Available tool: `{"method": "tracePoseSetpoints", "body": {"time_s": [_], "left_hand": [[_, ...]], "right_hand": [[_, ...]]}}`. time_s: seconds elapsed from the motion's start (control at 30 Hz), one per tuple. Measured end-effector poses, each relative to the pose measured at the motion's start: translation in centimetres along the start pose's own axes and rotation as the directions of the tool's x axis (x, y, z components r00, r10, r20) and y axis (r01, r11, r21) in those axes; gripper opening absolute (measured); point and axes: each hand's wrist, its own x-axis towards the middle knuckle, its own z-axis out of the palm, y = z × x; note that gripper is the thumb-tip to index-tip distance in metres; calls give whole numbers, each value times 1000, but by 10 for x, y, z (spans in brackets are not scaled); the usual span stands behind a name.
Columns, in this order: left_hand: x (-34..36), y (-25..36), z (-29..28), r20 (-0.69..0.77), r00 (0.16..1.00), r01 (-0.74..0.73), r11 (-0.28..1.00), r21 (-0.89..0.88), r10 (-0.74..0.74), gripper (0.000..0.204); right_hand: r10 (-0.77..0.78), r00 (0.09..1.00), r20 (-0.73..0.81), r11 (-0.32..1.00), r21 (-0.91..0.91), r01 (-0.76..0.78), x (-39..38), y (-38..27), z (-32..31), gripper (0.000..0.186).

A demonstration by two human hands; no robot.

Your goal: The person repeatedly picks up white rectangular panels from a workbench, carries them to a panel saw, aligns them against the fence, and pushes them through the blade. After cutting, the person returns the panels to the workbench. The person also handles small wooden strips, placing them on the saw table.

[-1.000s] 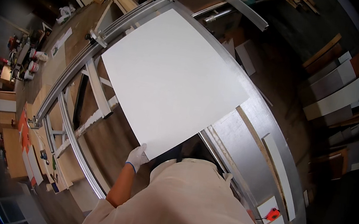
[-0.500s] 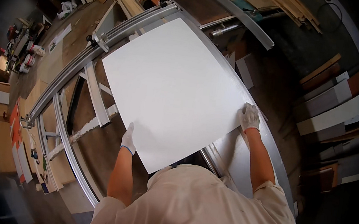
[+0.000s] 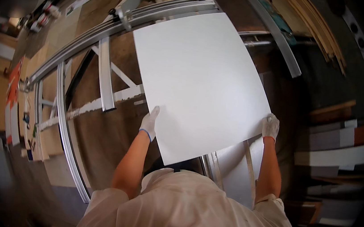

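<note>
Board (image 3: 199, 84): big, flat and white, out in front of you, its far edge by the metal rail (image 3: 85, 39) and its near corner close to your shirt (image 3: 211, 206).
Left hand (image 3: 149, 121): in a glove, holding the board's left edge near you; the fingers under it are hidden.
Right hand (image 3: 270, 126): in a glove too, curled round the board's right corner.
Table (image 3: 235, 166): shiny metal, peeking out on the near right; you can't tell here if the board lies flat on it or is lifted a bit.
Feel: it looks stiff, so it should not flop.
Weight: likely a bit heavy, and wide, so two hands suit it.
Slip: the top looks smooth and could slide under your gloves.
Weak spots: the corners might chip if they bump the rail.
Best hold: left and right edges, one hand each, fingers under, thumbs on top, not just by one corner.
</note>
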Motion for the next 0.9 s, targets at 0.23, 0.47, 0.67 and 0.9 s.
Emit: {"method": "tracePoseSetpoints", "body": {"time_s": [0.23,0.47,0.67,0.9], "left_hand": [[38,47,9,-44,999,-22,1000,6,23,74],[49,38,-3,-84,994,-62,998,24,63,80],[58,29,-15,-68,990,-126,992,-7,126,87],[49,30,-17,-58,994,-91,996,-22,90,82]], "right_hand": [[-43,997,67,999,2,43,32,-27,20,30],[-160,977,-143,987,6,163,26,-38,25,24],[-56,997,59,998,13,55,21,-48,14,24],[-204,977,-57,977,52,207,19,-52,18,22]]}}
